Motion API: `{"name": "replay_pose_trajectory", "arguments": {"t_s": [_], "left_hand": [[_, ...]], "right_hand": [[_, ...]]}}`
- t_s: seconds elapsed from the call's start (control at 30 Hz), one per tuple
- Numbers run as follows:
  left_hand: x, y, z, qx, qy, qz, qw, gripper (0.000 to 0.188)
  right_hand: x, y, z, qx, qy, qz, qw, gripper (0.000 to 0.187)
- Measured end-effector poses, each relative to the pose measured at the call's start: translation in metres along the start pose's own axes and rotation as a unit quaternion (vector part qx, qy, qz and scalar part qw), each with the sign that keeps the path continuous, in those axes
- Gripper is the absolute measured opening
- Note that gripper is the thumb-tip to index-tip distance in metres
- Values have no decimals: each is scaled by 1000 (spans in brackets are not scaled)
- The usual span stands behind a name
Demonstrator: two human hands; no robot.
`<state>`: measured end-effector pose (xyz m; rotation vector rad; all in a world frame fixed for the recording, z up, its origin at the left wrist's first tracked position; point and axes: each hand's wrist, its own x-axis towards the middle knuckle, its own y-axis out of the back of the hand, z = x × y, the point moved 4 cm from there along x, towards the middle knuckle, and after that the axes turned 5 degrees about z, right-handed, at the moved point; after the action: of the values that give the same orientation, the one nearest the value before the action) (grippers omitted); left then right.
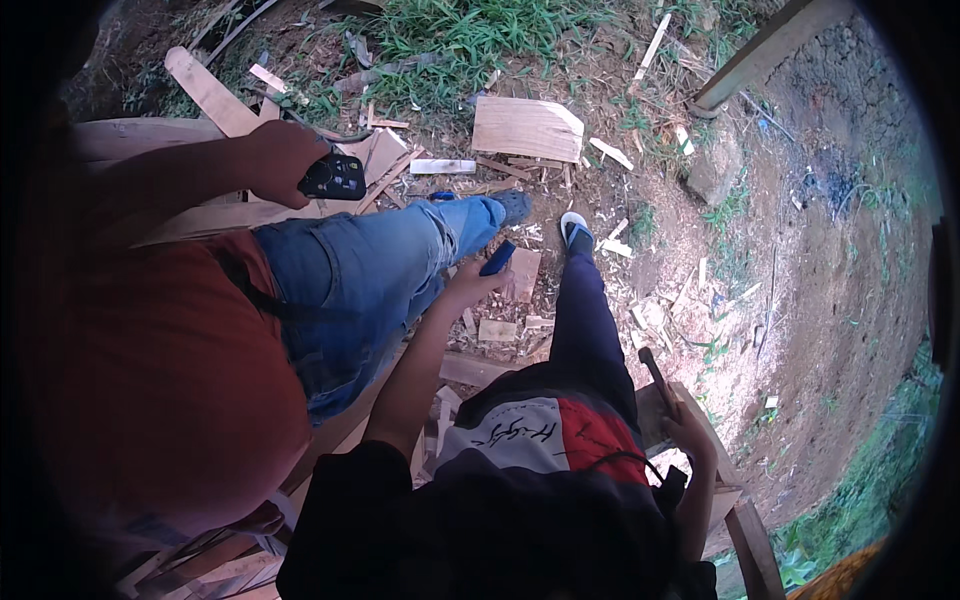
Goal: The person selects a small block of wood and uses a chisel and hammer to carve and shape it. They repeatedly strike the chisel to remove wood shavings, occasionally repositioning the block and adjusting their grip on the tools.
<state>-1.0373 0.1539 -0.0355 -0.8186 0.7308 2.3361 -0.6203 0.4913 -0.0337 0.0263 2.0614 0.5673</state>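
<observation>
- The blue-handled tool (pixel 497 258) sits at frame centre, held in the left hand (pixel 470 285); its long axis slants up and to the right, over a pale wood block (pixel 522 274).
- The hammer (pixel 657 372) is at lower right, clasped by the right hand (pixel 688 428), its handle rising up-left towards the block.
- The left hand is nearer the block.
- At upper left another person's hand (pixel 285 160) holds a black phone (pixel 333 177).

Outdoors, daylight falling evenly. Bare dirt ground (pixel 800 300) sloping right. Grass (pixel 450 30) growing along top. Wood scraps and chips (pixel 520 330) littering ground. Flat board (pixel 527 128) lying near grass. Beam (pixel 770 50) crossing upper right. Stone (pixel 712 172) sitting below it.
</observation>
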Motion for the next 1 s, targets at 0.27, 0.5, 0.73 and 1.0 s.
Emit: {"name": "replay_pose_trajectory", "arguments": {"t_s": [0.27,0.5,0.73,1.0], "left_hand": [[68,145,66,-122,63,251,958,36],[47,174,1,-333,212,351,849,34],[11,106,-42,139,269,414,859,38],[-23,45,-92,-198,395,429,788,33]], "right_hand": [[160,250,-116,-188,-90,25,978,38],[262,358,-249,-331,-37,96,938,43],[337,281,-430,-388,51,12,920,48],[378,107,-635,-618,194,-94,756,50]]}}
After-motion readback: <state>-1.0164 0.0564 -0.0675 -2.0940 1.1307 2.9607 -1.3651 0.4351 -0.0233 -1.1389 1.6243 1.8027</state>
